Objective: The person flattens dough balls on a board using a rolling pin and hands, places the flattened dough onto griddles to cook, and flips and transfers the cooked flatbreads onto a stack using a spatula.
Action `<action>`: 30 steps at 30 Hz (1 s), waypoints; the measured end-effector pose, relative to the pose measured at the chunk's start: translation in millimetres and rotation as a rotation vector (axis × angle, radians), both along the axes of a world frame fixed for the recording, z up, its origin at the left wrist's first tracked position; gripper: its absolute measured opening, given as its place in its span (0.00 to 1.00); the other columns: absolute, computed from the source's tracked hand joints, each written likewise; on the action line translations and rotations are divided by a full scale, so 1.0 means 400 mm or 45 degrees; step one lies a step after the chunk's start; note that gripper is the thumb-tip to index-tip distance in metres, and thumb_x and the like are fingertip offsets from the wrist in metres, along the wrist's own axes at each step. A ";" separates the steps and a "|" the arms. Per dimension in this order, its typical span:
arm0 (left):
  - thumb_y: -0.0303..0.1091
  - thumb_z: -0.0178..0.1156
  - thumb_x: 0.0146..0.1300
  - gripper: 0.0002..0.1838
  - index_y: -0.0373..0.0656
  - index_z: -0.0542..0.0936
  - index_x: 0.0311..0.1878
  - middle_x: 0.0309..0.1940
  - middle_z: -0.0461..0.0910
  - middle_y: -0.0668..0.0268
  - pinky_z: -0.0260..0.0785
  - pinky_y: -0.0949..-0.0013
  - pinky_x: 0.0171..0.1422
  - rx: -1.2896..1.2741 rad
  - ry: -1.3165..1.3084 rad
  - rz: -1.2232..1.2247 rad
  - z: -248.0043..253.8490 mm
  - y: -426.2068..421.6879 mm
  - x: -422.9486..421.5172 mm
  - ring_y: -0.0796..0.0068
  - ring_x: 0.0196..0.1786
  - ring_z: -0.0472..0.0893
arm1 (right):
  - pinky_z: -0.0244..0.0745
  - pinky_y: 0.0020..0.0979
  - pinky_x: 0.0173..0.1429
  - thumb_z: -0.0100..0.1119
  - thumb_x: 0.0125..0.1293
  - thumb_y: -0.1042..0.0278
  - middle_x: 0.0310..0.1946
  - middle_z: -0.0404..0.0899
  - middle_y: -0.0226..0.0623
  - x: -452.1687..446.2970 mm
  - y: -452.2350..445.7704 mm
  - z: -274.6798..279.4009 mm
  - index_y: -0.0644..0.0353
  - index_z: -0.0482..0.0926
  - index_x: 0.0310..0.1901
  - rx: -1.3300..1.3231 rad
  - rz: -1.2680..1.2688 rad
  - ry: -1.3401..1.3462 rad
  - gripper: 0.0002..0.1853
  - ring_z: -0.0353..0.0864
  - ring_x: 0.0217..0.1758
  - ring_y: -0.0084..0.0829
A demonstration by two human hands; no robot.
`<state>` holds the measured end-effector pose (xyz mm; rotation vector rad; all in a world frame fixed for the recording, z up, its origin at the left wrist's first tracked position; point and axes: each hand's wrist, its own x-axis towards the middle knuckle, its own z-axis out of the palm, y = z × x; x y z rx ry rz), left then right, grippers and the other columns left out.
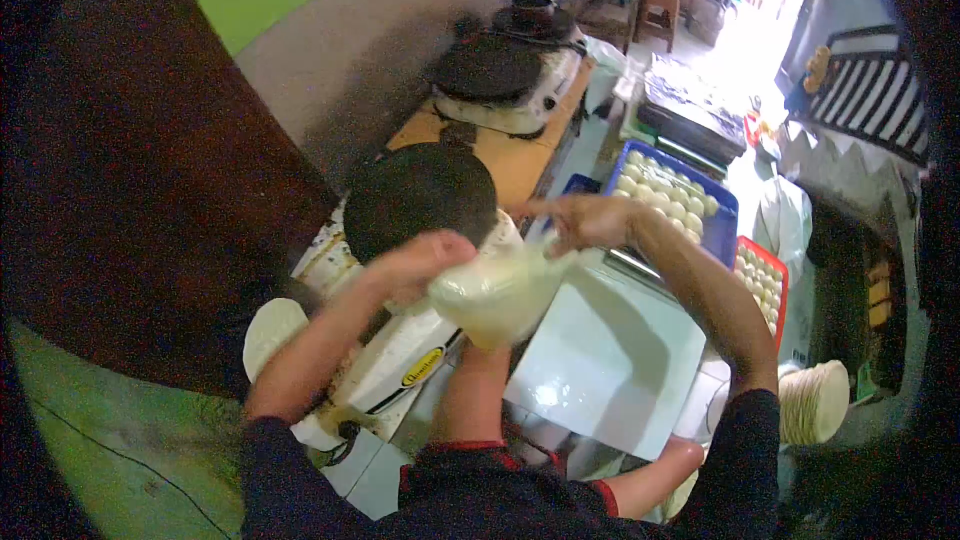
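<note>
A thin, pale sheet of dough (500, 290) hangs in the air between my hands, smeared by motion. My left hand (425, 260) is closed on its left edge. My right hand (595, 222) grips the upper right edge, with one finger pointing out to the left. Just beyond my left hand lies a dark round griddle (420, 195) on a white stove (410, 365). Below my right hand is a shiny white work board (610, 355). The fingertips are partly blurred.
A blue tray (722, 230) and a red tray (782, 310) hold several dough balls at the right. Round flatbreads (815, 405) are stacked at the lower right; another flatbread (272, 332) is at the left. A second griddle (488, 68) sits farther back.
</note>
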<state>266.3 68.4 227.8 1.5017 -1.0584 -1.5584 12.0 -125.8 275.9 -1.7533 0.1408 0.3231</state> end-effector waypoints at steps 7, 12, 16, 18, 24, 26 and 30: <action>0.46 0.62 0.72 0.24 0.34 0.78 0.58 0.47 0.85 0.60 0.75 0.65 0.51 -0.750 -0.962 0.273 0.303 -0.143 0.415 0.72 0.46 0.81 | 0.75 0.34 0.60 0.63 0.66 0.73 0.57 0.83 0.35 0.383 -0.069 0.266 0.60 0.67 0.73 -0.599 -0.286 -0.402 0.32 0.79 0.56 0.28; 0.51 0.55 0.74 0.22 0.41 0.85 0.51 0.42 0.87 0.52 0.76 0.60 0.52 -0.769 -1.079 0.137 0.059 -0.093 0.435 0.63 0.42 0.86 | 0.79 0.38 0.45 0.59 0.72 0.64 0.48 0.87 0.39 0.500 -0.115 -0.003 0.55 0.72 0.70 -1.440 0.018 -0.563 0.26 0.83 0.37 0.41; 0.57 0.40 0.78 0.30 0.48 0.73 0.71 0.70 0.72 0.56 0.33 0.36 0.83 -0.506 -1.676 -0.576 -0.215 0.052 0.382 0.56 0.80 0.58 | 0.63 0.40 0.76 0.53 0.74 0.55 0.70 0.71 0.48 0.405 -0.015 -0.356 0.54 0.76 0.66 -1.624 0.296 -0.503 0.23 0.72 0.71 0.47; 0.50 0.43 0.78 0.26 0.44 0.76 0.67 0.71 0.71 0.54 0.36 0.35 0.82 -0.579 -1.658 -0.585 -0.148 0.098 0.349 0.56 0.79 0.60 | 0.52 0.41 0.81 0.51 0.76 0.52 0.74 0.64 0.49 0.390 0.005 -0.331 0.57 0.72 0.69 -1.481 0.017 -0.538 0.26 0.62 0.77 0.44; 0.44 0.44 0.78 0.28 0.39 0.65 0.74 0.78 0.54 0.42 0.42 0.38 0.82 -0.579 -1.516 0.194 -0.283 -0.154 0.356 0.45 0.81 0.52 | 0.46 0.43 0.84 0.45 0.78 0.52 0.79 0.49 0.55 0.603 0.020 -0.382 0.64 0.56 0.77 -1.197 -0.339 -0.353 0.34 0.50 0.83 0.47; 0.45 0.41 0.79 0.29 0.38 0.62 0.76 0.79 0.50 0.41 0.41 0.41 0.83 -0.356 -1.640 0.163 -0.342 -0.210 0.394 0.44 0.82 0.50 | 0.43 0.50 0.84 0.43 0.77 0.49 0.80 0.47 0.53 0.672 -0.023 -0.461 0.60 0.55 0.78 -1.439 -0.287 -0.173 0.34 0.49 0.83 0.46; 0.47 0.41 0.78 0.31 0.37 0.61 0.76 0.78 0.51 0.41 0.44 0.40 0.82 -0.415 -1.869 0.350 -0.325 -0.257 0.425 0.43 0.82 0.49 | 0.40 0.56 0.83 0.39 0.78 0.48 0.81 0.47 0.46 0.660 -0.056 -0.397 0.55 0.57 0.78 -1.554 -0.228 -0.207 0.32 0.48 0.84 0.43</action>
